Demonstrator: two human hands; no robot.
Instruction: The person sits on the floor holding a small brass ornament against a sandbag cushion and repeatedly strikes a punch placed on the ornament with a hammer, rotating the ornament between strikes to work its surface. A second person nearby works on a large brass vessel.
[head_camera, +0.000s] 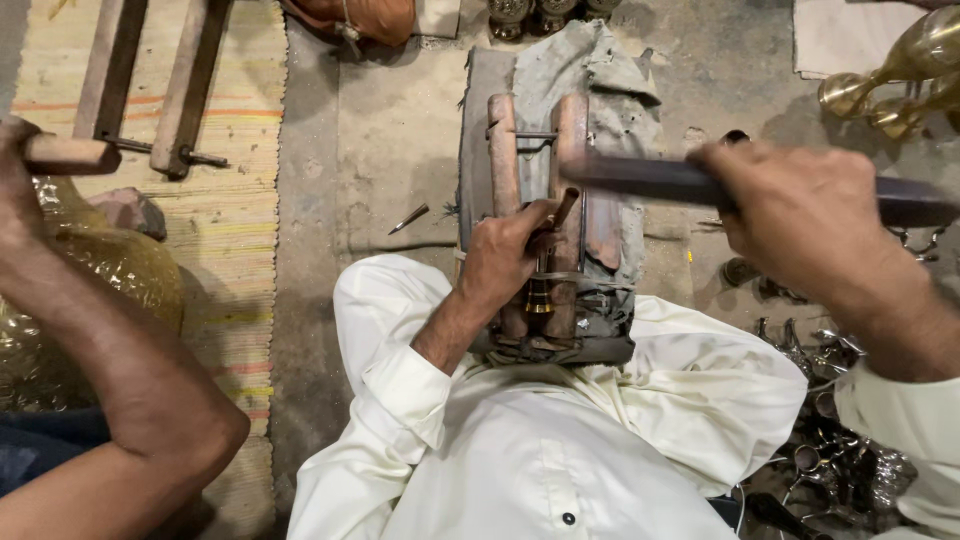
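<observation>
Head view. The left hand (500, 262) closes its grip on a short punch (563, 210), held tilted over a small brass piece (539, 297) clamped between two wooden bars (503, 150) of a cloth-padded block (610, 100) resting against the lap. The right hand (805, 215) holds a dark hammer handle (640, 178) in a full grip, raised level above the block. At far left, a co-worker's arm (120, 370) grips a wooden handle (65, 153) beside a large brass vessel (110, 265). Small metal parts (835, 450) lie on the floor at right.
</observation>
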